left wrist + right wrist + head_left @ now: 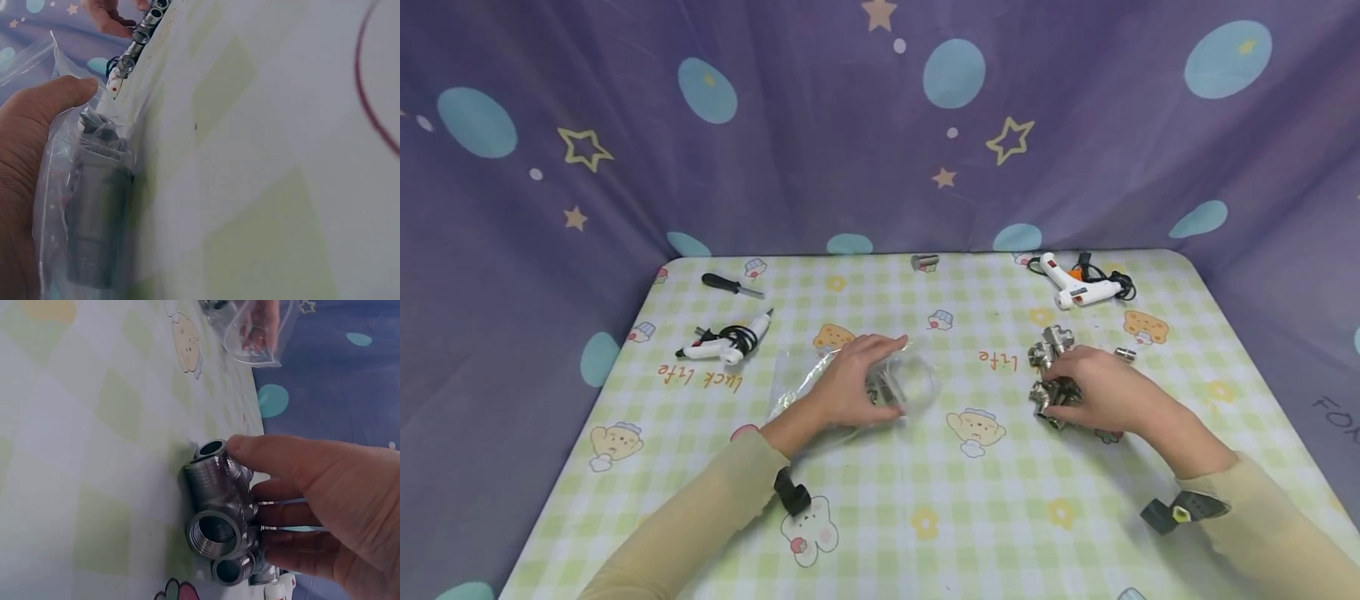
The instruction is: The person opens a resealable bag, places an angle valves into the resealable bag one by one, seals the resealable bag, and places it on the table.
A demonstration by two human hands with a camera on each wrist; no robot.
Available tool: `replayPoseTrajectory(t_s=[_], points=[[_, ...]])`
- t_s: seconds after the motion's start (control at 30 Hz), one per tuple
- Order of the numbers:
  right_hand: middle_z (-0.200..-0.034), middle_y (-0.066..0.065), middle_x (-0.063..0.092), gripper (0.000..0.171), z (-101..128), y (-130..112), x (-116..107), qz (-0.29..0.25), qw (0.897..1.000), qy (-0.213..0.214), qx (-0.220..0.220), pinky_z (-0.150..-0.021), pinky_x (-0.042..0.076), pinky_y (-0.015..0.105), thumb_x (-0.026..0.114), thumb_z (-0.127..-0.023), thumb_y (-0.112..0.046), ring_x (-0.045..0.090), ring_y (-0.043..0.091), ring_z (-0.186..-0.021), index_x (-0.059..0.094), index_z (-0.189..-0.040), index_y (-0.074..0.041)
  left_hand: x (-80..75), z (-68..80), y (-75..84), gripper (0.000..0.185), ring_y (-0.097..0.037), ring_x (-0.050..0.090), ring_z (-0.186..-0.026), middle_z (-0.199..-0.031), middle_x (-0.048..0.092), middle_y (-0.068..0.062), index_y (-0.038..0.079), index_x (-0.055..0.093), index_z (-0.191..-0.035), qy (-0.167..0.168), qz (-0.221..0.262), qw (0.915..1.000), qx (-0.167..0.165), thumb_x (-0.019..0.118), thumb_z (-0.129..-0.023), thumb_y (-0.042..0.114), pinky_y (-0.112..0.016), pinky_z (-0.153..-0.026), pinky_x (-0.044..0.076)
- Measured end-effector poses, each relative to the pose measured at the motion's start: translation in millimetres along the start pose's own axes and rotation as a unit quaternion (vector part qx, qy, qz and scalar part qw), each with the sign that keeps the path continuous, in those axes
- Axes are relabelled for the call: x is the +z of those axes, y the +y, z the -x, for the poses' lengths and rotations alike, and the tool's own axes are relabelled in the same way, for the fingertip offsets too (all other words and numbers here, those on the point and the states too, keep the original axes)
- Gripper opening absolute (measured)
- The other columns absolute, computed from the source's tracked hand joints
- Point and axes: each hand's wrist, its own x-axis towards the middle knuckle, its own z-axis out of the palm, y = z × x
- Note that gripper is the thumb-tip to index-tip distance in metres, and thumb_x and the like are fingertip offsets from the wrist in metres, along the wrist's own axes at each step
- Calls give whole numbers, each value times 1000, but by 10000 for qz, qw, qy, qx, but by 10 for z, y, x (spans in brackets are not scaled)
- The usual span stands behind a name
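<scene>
My left hand (856, 387) grips a clear plastic bag (797, 375) near its mouth, the thumb along the film. Inside the bag lie metal fittings (97, 212), seen blurred through the plastic. On the right side of the table my right hand (1101, 387) is over a pile of shiny threaded pipe fittings (1041, 354). In the right wrist view, its thumb presses the end of one pipe fitting (209, 478) and the other fingers curl behind the group. A tee-shaped fitting (214, 534) shows its threaded opening toward the camera.
A screwdriver (722, 283) and a white glue gun (730, 343) with its cord wound up lie at the left. Another white glue gun (1078, 287) is at the back right. One metal cylinder (925, 262) lies by the back edge, and a small fitting (1124, 355) lies beyond my right hand.
</scene>
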Motion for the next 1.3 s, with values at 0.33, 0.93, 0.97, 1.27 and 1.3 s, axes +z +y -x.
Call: replayPoseTrajectory(t_s=[0.33, 0.93, 0.97, 1.27, 1.3], points=[[-105, 5, 77, 47, -27, -67, 47, 263, 9996, -122, 21, -97, 60, 53, 97, -75, -40, 70, 32, -107, 80, -109, -11, 26, -10, 7, 101, -30, 59, -135, -144, 65, -7, 14, 54, -157, -75, -8, 10000, -56, 95, -70, 44, -62, -118, 45], [-108, -3, 76, 40, -301, -153, 18, -450, 9942, 280, -941, -83, 64, 37, 88, -83, -23, 74, 13, -96, 78, -119, -10, 26, -32, 1, 102, -31, 58, -138, -144, 65, -7, 15, 55, -156, -86, 6, 9998, -183, 97, -67, 42, -61, -118, 46], [-107, -5, 76, 39, -334, -159, 10, -567, 9924, 339, -1041, -83, 64, 36, 88, -83, -22, 74, 11, -95, 78, -120, -11, 26, -32, 1, 102, -31, 58, -138, -144, 65, -7, 15, 55, -156, -87, 9, 9998, -191, 97, -67, 42, -61, -118, 46], [-113, -3, 77, 41, -600, -343, -34, -974, 9865, 588, -1179, -85, 63, 39, 86, -88, -25, 75, 15, -99, 77, -125, -10, 30, -22, 4, 101, -32, 58, -137, -144, 65, -8, 15, 55, -156, -76, 56, 9998, -190, 96, -68, 41, -64, -120, 42], [-113, -3, 78, 42, -627, -369, -37, -974, 9861, 648, -1182, -86, 63, 39, 86, -88, -26, 76, 16, -100, 77, -125, -10, 31, -21, 4, 101, -33, 58, -138, -144, 65, -8, 15, 55, -156, -76, 59, 9998, -184, 96, -68, 40, -64, -120, 42]])
